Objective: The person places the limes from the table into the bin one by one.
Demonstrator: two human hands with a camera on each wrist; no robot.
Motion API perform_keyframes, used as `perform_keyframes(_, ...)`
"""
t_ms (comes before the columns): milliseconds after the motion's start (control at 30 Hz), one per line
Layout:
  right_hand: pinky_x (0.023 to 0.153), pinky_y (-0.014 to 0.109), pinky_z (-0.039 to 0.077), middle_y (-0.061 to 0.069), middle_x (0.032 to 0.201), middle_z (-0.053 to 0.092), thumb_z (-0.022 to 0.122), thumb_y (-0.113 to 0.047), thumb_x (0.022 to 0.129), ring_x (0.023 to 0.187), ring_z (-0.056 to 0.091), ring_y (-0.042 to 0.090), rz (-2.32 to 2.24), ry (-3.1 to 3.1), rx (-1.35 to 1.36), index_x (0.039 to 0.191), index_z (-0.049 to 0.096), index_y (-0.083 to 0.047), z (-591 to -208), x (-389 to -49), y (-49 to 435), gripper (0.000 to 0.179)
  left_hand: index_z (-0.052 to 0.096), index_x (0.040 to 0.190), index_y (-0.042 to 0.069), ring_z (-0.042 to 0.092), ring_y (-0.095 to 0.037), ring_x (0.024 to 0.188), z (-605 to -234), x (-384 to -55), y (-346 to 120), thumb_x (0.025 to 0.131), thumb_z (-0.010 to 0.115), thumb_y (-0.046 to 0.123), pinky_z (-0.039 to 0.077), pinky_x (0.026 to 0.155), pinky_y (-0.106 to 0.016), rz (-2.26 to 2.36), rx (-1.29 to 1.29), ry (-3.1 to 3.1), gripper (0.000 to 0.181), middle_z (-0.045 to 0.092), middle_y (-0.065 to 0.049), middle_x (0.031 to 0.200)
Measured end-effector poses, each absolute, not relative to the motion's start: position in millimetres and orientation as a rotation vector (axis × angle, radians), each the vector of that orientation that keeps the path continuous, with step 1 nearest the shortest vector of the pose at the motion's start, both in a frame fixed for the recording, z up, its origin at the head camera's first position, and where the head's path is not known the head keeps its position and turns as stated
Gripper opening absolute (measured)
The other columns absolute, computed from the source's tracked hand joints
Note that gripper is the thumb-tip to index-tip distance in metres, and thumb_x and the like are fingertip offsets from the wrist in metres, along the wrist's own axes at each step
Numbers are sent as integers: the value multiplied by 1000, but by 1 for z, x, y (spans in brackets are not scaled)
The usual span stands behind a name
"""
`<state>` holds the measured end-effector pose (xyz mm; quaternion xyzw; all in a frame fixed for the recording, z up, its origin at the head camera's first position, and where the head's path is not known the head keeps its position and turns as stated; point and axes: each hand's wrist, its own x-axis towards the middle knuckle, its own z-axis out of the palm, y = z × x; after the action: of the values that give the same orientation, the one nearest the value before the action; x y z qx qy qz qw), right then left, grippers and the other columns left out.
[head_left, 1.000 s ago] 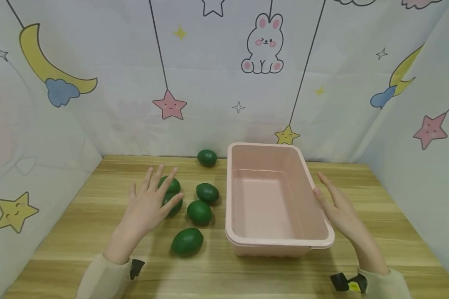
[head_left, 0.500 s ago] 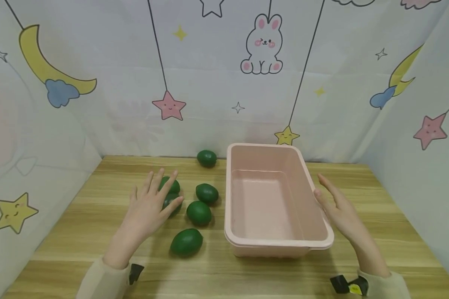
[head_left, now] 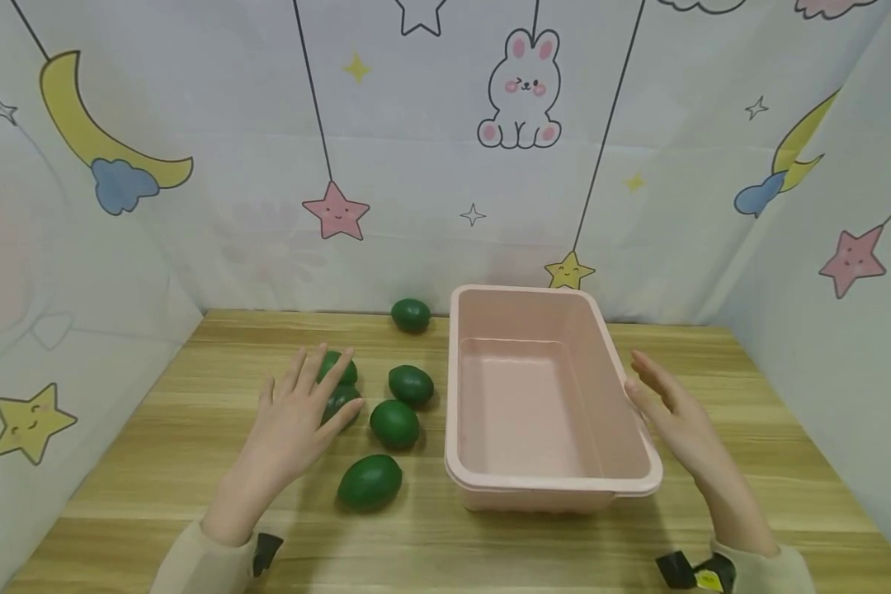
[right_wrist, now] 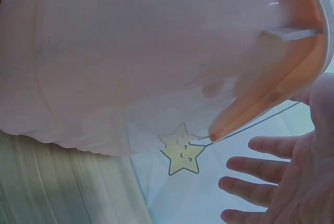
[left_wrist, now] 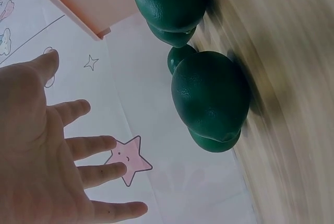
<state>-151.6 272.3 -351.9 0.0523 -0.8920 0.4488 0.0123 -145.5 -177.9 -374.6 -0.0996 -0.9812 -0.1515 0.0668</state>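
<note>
Your left hand [head_left: 289,429] and right hand [head_left: 683,429] are spread. The nearest green fruit [head_left: 370,483] looks firm, maybe slippery; cup its fat middle.

Has six fruits [head_left: 395,424] on the table [head_left: 416,553], left of the tub [head_left: 553,483], with one rearmost near the cloth [head_left: 267,247]. Has the left hand [head_left: 285,429] near the two leftmost, the right hand [head_left: 679,425] at the tub's right side.

We wear cream sleeves [head_left: 202,561] and small black tabs [head_left: 267,553] at both wrists [head_left: 228,513], the right marked with a yellow label [head_left: 709,581].
</note>
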Motion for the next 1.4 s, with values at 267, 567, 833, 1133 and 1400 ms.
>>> perform_keyframes(267,95,13,37,20,148,41,48,-35,100,132,44,32,1419,-2753,163,151,30,-9,-354,-148,271,59,17,154,31,8,-43,148,-378,-139,-178,96,40,60,11,106,-77,-498,-298,-2969,69,13,-14,162)
perform_keyframes(567,85,5,39,19,145,45,48,-33,101,105,41,-21,1446,-2714,154,149,33,-10,-359,-145,272,56,22,154,29,10,-42,148,-383,-136,-176,95,42,59,14,106,-76,-472,-295,-2975,68,19,-15,160)
perform_keyframes(833,86,6,41,-5,139,51,50,-30,100,108,45,-20,1521,-2683,155,149,34,-12,-360,-141,275,54,22,154,29,14,-46,146,-385,-131,-173,95,48,54,18,105,-76,-431,-324,-2973,69,20,-16,159)
perform_keyframes(1133,87,7,40,-14,135,52,50,-28,100,111,48,-17,1599,-2644,200,148,36,-9,-359,-136,275,53,25,153,29,20,-46,144,-389,-127,-172,95,48,54,20,104,-76,-385,-336,-2964,67,23,-16,159)
perform_keyframes(1400,86,9,41,-25,127,51,51,-27,100,111,50,-14,1690,-2619,185,148,36,-6,-357,-135,275,54,24,153,29,28,-47,141,-390,-123,-172,96,46,54,26,102,-75,-406,-366,-2970,66,26,-16,157)
